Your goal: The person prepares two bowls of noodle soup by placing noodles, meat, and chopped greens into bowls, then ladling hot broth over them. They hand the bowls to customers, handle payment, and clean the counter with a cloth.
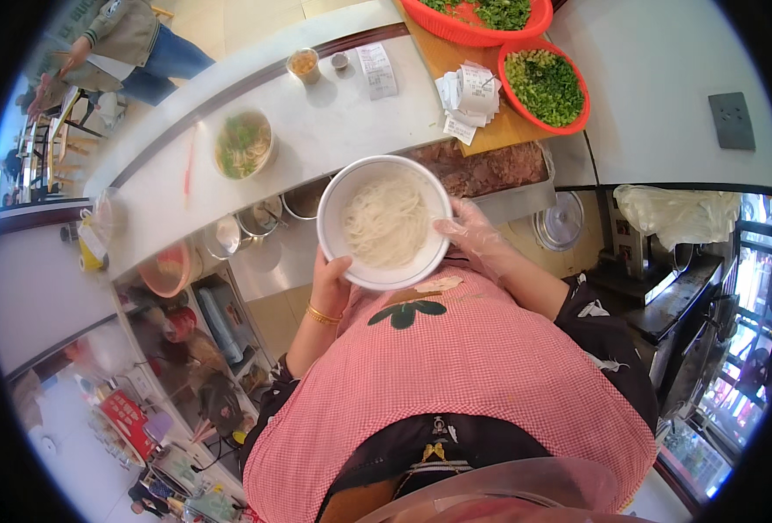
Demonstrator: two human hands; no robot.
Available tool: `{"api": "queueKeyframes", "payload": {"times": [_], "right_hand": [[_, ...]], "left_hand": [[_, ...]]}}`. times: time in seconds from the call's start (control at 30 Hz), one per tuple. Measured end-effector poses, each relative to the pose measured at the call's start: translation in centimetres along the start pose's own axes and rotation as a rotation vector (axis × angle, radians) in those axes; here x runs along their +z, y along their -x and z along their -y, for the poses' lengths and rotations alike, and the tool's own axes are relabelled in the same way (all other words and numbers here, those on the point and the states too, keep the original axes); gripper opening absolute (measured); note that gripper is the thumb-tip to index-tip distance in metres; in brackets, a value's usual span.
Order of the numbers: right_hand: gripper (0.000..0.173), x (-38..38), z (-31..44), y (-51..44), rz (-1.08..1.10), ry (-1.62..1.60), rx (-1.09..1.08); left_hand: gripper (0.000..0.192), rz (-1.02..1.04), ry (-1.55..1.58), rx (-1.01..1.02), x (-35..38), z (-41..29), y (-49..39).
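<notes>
Between my hands is a white bowl (331, 225) holding pale rice noodles (387, 222). It is in front of my apron, near the edge of the counter. My left hand (331, 281), bare with a gold bracelet at the wrist, grips the lower left rim with the thumb on top. On the right side, my right hand (474, 232) wears a clear plastic glove and clasps the rim, thumb over the edge. The fingers under the bowl are hidden. Just beyond the bowl lies a tray of sliced cooked meat (484, 167), partly covered by the bowl and a wooden board (425, 36).
On the white counter (333, 124) stand a tub of noodles with greens (245, 144), a small cup (303, 65) and a paper slip (378, 70). Red baskets of chopped greens (546, 85) and spiked receipts (471, 95) rest right. Metal pots (258, 219) sit below. A person (144, 52) stands beyond.
</notes>
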State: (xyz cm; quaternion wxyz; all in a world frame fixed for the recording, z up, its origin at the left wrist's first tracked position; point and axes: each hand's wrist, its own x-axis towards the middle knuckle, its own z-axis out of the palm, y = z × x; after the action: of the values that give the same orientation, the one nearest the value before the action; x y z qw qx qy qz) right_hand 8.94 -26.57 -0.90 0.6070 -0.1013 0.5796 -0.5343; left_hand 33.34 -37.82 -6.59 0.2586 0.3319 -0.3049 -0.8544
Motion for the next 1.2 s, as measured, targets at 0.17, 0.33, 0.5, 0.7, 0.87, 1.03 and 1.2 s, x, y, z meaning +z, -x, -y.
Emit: {"api": "queueKeyframes", "payload": {"times": [0.17,0.33,0.5,0.7,0.87,1.03,1.2], "right_hand": [[0.057,-4.8,-3.3,-4.4,0.096,0.368,-0.03],[0.066,-8.8,-2.3,-8.4,-0.469,1.404,-0.332],[0.07,-5.8,-3.1,-10.0,-0.528,1.784,-0.231],[0.045,-3.8,-5.5,-12.7,-0.407,1.657,-0.333],[0.03,-6.1,-6.7,-13.9,-0.244,1.39,-0.46],[0.02,-8.9,-6.8,-14.6,-0.321,0.89,-0.608],[0.017,-9.3,-5.8,-14.2,-0.335,0.136,-0.252]], "left_hand": [[0.076,-0.178,-0.012,0.06,-2.7,0.2,1.9],[0.074,-0.22,0.021,0.039,-4.2,0.4,3.5],[0.072,-0.197,0.051,0.028,-3.2,0.8,3.3],[0.072,-0.16,0.051,-0.011,-2.0,1.2,2.6],[0.073,-0.174,0.019,-0.008,-1.9,1.3,2.5],[0.073,-0.177,0.029,0.0,-2.1,1.6,2.8],[0.071,-0.193,-0.006,-0.01,-2.6,1.9,2.3]]}}
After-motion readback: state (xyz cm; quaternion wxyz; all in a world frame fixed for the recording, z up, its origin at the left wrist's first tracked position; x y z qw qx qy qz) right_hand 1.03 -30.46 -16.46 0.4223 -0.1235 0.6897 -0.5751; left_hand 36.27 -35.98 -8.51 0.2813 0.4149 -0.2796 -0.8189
